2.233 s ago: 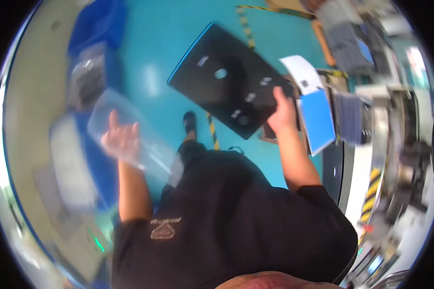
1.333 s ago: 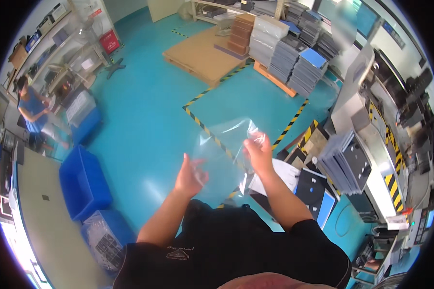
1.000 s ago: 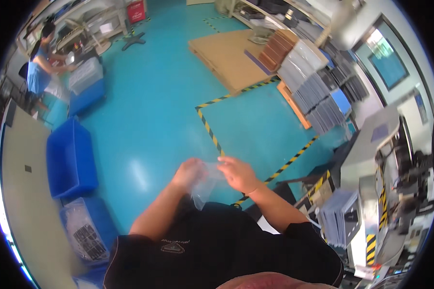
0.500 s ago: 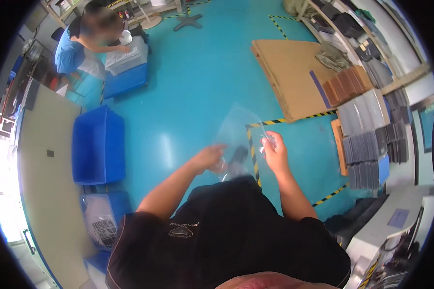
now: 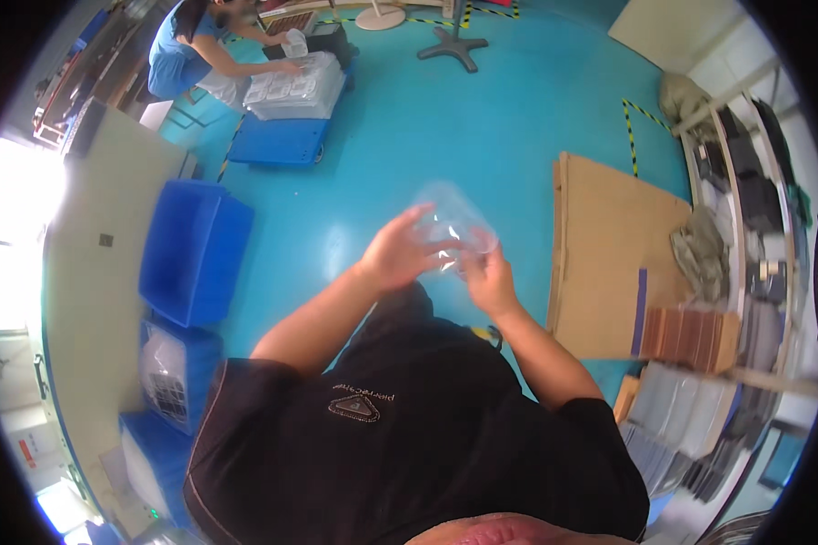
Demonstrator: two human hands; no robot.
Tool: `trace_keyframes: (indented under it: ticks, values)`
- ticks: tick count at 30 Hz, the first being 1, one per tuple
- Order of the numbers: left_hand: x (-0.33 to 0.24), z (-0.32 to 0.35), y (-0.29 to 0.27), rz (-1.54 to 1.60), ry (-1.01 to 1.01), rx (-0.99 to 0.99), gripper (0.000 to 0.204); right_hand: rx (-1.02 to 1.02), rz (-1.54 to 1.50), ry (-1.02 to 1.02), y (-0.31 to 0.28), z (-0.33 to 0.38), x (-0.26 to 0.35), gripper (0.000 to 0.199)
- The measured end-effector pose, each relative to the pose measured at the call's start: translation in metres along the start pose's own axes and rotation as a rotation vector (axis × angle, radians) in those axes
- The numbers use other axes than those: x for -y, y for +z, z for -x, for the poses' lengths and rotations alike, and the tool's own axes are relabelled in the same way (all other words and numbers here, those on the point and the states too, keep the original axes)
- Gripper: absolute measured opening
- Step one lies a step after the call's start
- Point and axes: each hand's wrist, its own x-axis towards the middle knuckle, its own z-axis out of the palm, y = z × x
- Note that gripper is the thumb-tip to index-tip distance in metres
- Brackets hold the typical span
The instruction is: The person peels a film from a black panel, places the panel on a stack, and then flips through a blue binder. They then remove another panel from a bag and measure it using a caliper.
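Note:
A clear plastic bag (image 5: 447, 211), crumpled and see-through, is gathered between my two hands in front of my body. My left hand (image 5: 398, 250) grips its left side, fingers partly spread over the film. On the other side my right hand (image 5: 488, 280) is closed on the bag, its fingertips pinching the film near the lower right edge. Glare and some blur hide the bag's exact outline and its opening.
At left stand a blue bin (image 5: 195, 254) and a pale cabinet (image 5: 100, 245). Far left, a person in blue bends over clear plastic containers (image 5: 295, 86) on a blue platform (image 5: 282, 143). Cardboard sheets (image 5: 609, 254) and stacked panels (image 5: 686, 338) lie right, before shelving (image 5: 736, 191).
The bag hung spread out and is now bunched smaller between my hands, which are closer together. My view has turned, so the cardboard and the other person sit farther right in the picture.

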Motion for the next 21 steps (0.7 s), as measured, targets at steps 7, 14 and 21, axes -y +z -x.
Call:
trace_keyframes:
  ticks: [7,14,21]
  values:
    - [-0.099,-0.232,-0.011,-0.859,-0.089,-0.329,0.067,0.014,-0.461,0.200,-0.140,-0.225,-0.055,0.024]
    - [-0.135,-0.521,0.055,-1.688,-0.282,0.262,0.048,-0.253,-0.379,0.315,-0.282,-0.374,-0.067,0.022]
    - [-0.136,-0.816,0.079,-0.952,-0.454,0.136,0.037,-0.198,-0.849,0.206,-0.443,-0.539,-0.082,0.064]
